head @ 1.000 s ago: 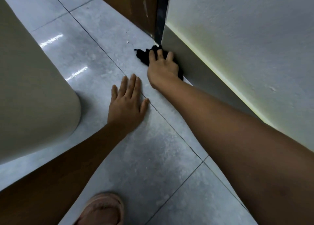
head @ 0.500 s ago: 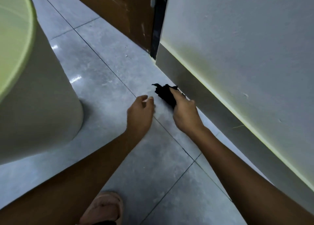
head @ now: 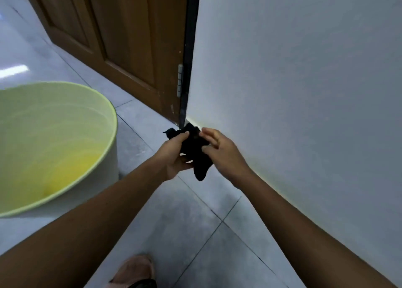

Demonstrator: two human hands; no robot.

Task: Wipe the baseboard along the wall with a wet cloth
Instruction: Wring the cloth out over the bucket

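A crumpled black cloth [head: 196,150] hangs in the air between both hands, a corner drooping down. My left hand [head: 175,155] grips its left side from below. My right hand [head: 219,149] pinches its right side, with the other fingers spread. The hands are raised above the floor, near the corner where the wall meets the door. The baseboard [head: 339,263] runs along the foot of the white wall on the right; my right forearm hides part of it.
A large pale bucket with a green rim [head: 108,105] stands on the tiled floor at the left. A brown wooden door [head: 121,44] with a dark frame edge fills the back. My foot in a pink slipper [head: 132,270] shows at the bottom.
The cloth has left the floor by the baseboard and risen. My left hand lifted from the tiles and took hold of it too. The view tilted upward.
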